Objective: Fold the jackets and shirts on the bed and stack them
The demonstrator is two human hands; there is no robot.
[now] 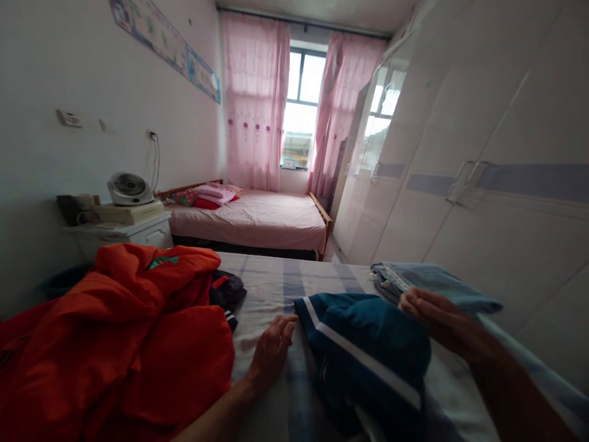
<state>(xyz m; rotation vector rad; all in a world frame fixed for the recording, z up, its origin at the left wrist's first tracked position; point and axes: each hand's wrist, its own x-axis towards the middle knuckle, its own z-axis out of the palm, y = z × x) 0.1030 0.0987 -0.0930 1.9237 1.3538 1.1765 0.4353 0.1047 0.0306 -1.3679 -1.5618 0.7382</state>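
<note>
A dark teal garment (372,344) with a white stripe lies bunched on the bed in front of me; its exact kind cannot be made out. My right hand (437,316) has its fingers closed on the garment's upper right edge. At the left edge, my left hand (272,347) is low over the sheet, with thumb and fingers drawn together against the cloth. Just beyond my right hand rests a folded light blue denim piece (442,283). To the left is a heap of orange-red clothing (151,344), with a dark garment (227,290) partly under it.
The near bed has a white and blue striped sheet (257,276). Behind it stands another bed with a pink sheet (257,215). A small fan (130,187) sits on a box on the white bedside cabinet (147,233). White wardrobes (414,215) line the right side.
</note>
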